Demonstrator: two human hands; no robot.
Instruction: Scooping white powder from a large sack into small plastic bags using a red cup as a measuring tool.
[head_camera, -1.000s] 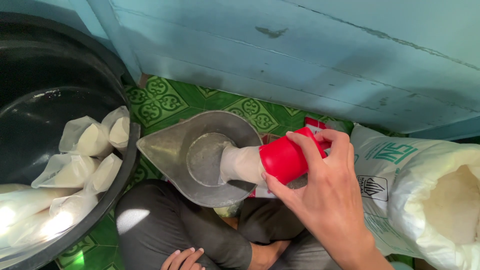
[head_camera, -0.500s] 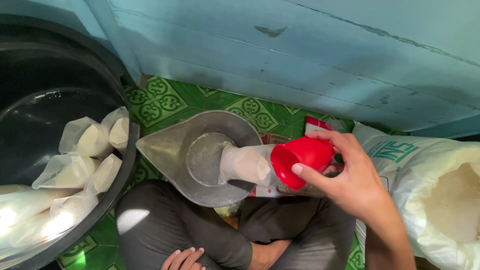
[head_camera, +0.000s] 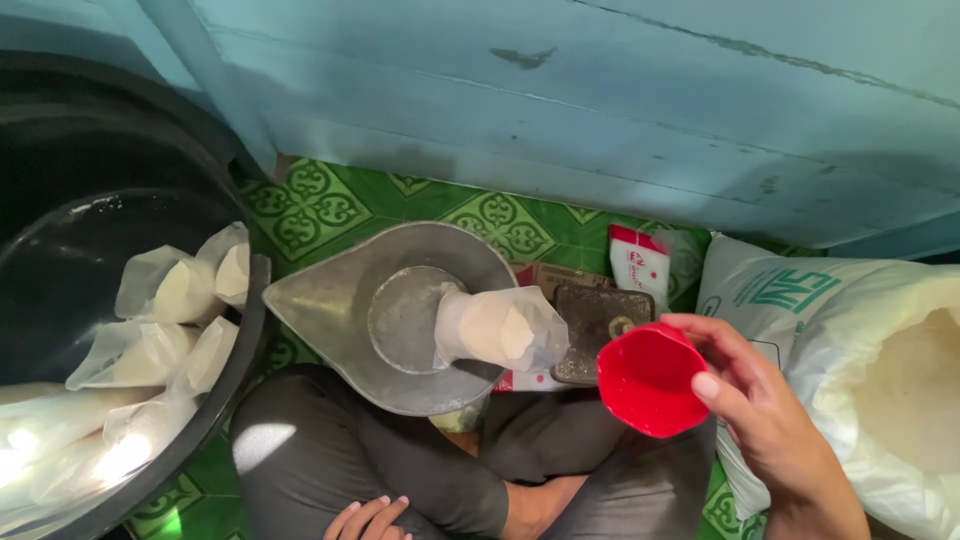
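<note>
Head view: right hand (head_camera: 770, 420) grips the red cup (head_camera: 648, 380) (seemingly empty); the open bag (head_camera: 495, 328) at its nine o'clock, lying unsealed on the scale pan (head_camera: 330, 300), risks spilling.

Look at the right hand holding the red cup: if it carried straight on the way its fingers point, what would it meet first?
The right hand points left with the red cup. Going straight on, it would probably first meet the filled plastic bag lying on the metal scale pan, though depth is unclear.
</note>
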